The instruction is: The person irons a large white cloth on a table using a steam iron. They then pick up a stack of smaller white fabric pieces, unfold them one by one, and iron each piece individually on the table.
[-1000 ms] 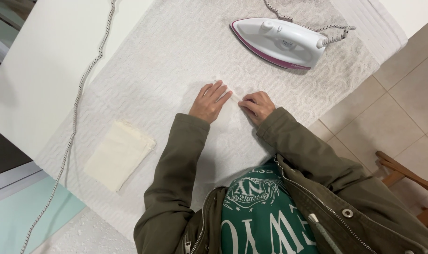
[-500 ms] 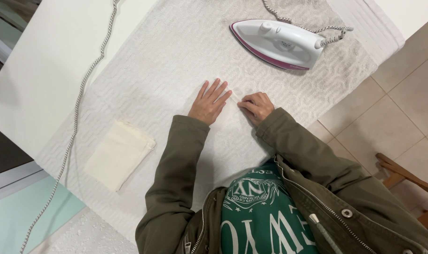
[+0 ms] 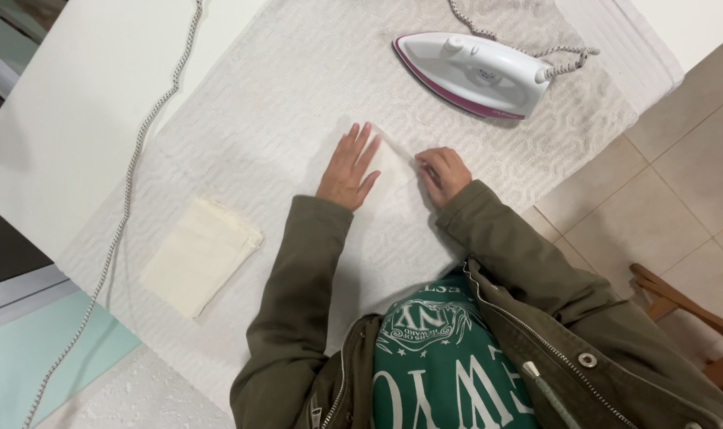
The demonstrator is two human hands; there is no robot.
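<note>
Head view, looking down on a table covered with a white textured towel (image 3: 298, 95). The left hand (image 3: 348, 168) lies flat and open, fingers spread, pressing a small white cloth (image 3: 393, 163) against the towel; it holds nothing, only pins the cloth down. The right hand (image 3: 445, 173) is curled, its fingertips pinching the cloth's right edge, though how much fabric sits between them cannot be told. The cloth lies between the two hands, near the middle of the towel and hard to tell from it in colour.

A white and magenta iron (image 3: 476, 75) rests sole-down on the towel just beyond the hands, its braided cord (image 3: 528, 49) looping away behind it. A folded cream cloth (image 3: 198, 254) lies well apart to the left, and a second cord (image 3: 131, 206) runs down the bare tabletop.

Risks, as judged from this layout: an iron left flat may scorch the towel if it is hot; a knuckle or sleeve (image 3: 520, 254) lifted forward may brush its side; a snagged cord may drag the iron toward the table edge. A pinch pulled against the flat hand may crease the cloth rather than smooth it.
</note>
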